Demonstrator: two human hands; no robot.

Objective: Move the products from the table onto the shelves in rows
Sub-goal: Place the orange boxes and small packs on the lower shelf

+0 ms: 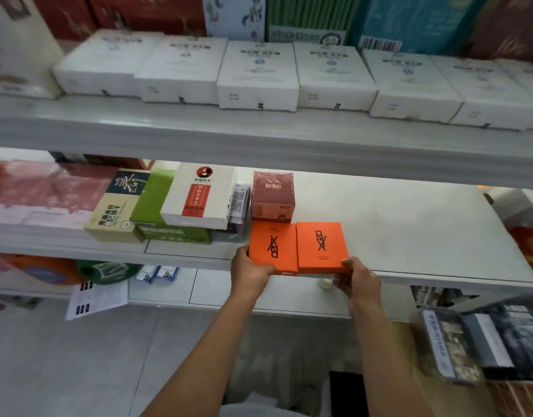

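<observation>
Middle shelf [409, 224]: white board, front lip running just under both sets of fingers. Beyond and to the right of the right fingers it lies bare for a long stretch; beyond and to the left of the left fingers it is packed with boxes

Upper shelf [199, 127]: overhangs well above the fingers, carries a row of white boxes [259, 76]. Clearance over the orange pair looks ample

Task items: left orange box [272, 246] and right orange box [321, 245], flat on the middle shelf, side by side and touching, near edges at or slightly over the front lip. Logos face opposite ways. A dark red box [272, 195] sits directly beyond the left one, touching or nearly so

Left hand [250, 272]: fingers curled round the near left corner of the left orange box, thumb on its left side. Right hand [357, 276]: fingers curled at the near right corner of the right orange box. Both hold, squeezing the pair together

Step, judged: placing and squaring the two boxes in the front row. Next move likely calls for a short push away from the fingers until the near edges clear the lip, then release

Limits: the dark red box blocks the left box from going deeper; the stacked white carton [199, 195] and clear pack just left of the left fingers stop leftward drift. Free room is rightward only
</observation>
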